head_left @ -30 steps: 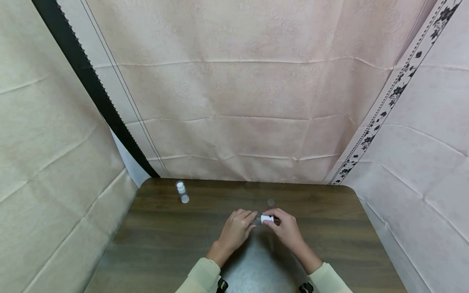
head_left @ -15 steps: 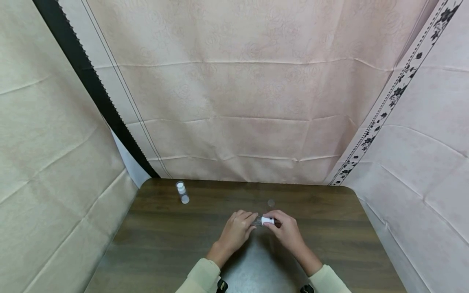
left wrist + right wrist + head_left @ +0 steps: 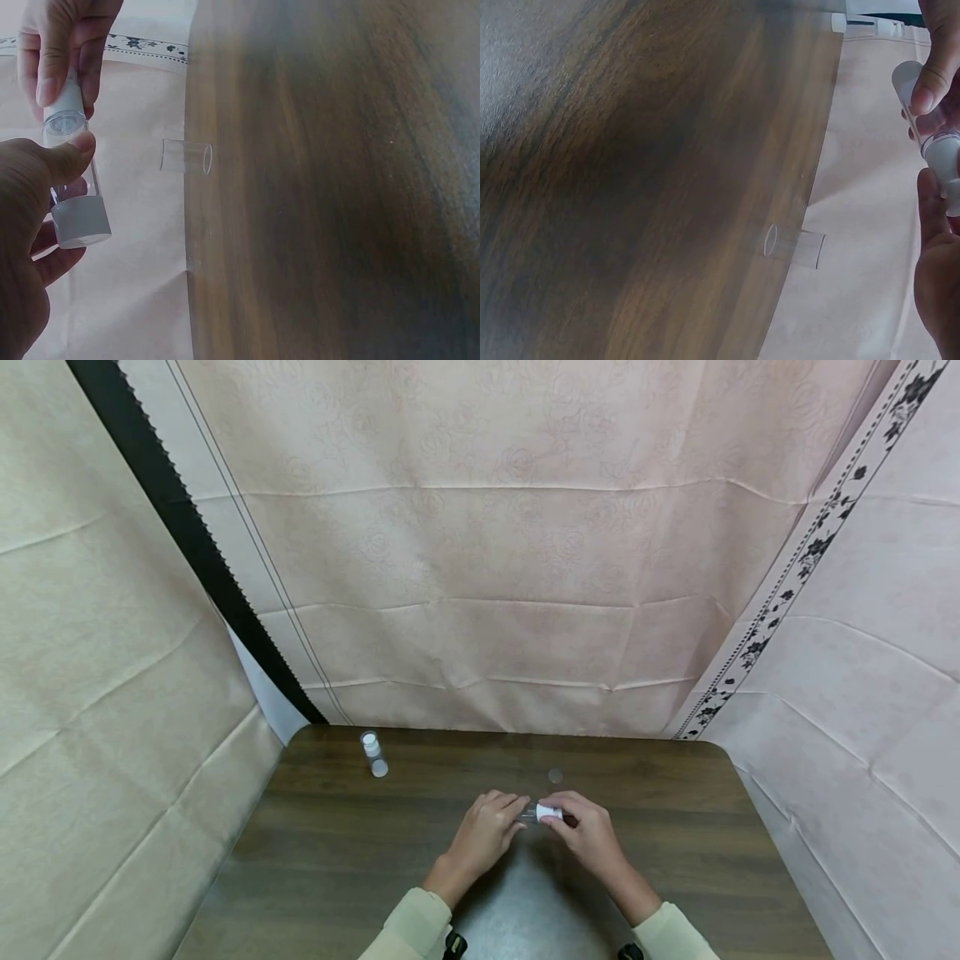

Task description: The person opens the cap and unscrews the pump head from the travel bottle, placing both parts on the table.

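A clear cylindrical bottle (image 3: 80, 219) with a white base lies tilted between both hands, above the table. My left hand (image 3: 482, 833) grips its body near the base, thumb across the clear wall. At the other end, my right hand (image 3: 588, 828) pinches the white pump top (image 3: 66, 102) between thumb and fingers. The upper part of that top is hidden by the right hand. Just beyond the hands, a clear open-ended cap (image 3: 555, 776) stands on the wooden table (image 3: 337, 860); both wrist views show its transparent wall.
A second bottle (image 3: 374, 755), clear with a white top and white base, stands near the table's far left corner. Pale cloth (image 3: 487, 568) hangs behind the far table edge, with more cloth at both sides.
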`<move>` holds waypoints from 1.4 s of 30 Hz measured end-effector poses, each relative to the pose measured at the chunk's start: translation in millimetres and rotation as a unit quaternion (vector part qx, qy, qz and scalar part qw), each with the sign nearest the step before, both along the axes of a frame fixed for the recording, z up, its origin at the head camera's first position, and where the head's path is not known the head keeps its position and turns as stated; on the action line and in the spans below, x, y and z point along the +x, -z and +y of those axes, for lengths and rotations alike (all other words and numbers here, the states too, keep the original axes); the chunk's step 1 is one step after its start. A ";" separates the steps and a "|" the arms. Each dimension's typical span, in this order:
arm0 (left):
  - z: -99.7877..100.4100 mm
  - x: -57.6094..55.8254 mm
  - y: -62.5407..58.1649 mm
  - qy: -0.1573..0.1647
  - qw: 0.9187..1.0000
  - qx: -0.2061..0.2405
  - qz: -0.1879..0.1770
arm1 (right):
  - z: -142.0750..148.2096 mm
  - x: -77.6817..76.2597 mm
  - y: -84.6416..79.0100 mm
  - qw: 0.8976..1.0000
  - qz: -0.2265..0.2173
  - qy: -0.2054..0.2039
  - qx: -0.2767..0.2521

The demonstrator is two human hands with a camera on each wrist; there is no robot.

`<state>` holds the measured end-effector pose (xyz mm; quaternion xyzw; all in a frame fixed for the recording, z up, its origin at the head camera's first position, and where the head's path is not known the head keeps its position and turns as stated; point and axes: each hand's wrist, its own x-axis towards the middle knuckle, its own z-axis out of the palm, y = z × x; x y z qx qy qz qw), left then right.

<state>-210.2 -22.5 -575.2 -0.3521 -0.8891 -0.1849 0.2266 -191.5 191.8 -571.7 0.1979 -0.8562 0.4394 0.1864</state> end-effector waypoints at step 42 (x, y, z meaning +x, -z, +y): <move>-2.4 0.7 -0.4 -0.009 1.000 -0.001 0.007 | 0.0 2.3 1.0 0.999 -0.032 -0.010 0.010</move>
